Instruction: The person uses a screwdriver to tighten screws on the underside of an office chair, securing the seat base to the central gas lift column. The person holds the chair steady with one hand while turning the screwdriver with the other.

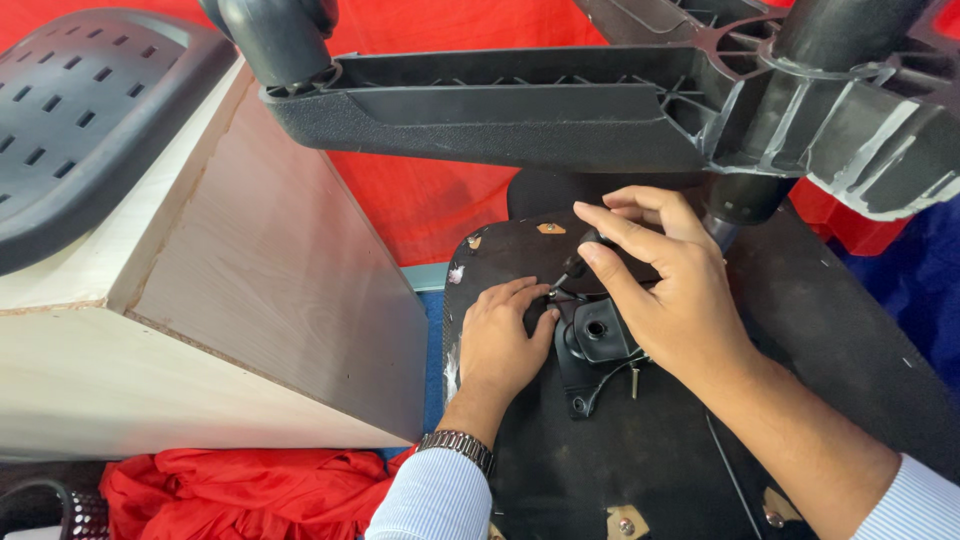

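Note:
An upturned office chair lies before me, its black seat underside [840, 340] facing up and its black star base [560, 110] reaching across the top of the view. My right hand [670, 290] grips a black-handled screwdriver [585, 255], its tip pointing down at the black mechanism bracket [597, 345] bolted to the seat. My left hand [500, 340] rests flat on the seat just left of the bracket, fingers touching the spot under the tool's tip. A loose screw [634, 380] lies beside the bracket. A metal watch [457, 446] is on my left wrist.
A light wooden cabinet [240, 270] stands close on the left with a perforated black chair back [80, 110] lying on top. Red cloth [430, 200] hangs behind, and more red cloth [240, 490] lies bunched on the floor. A caster wheel [275, 40] sticks up at the top.

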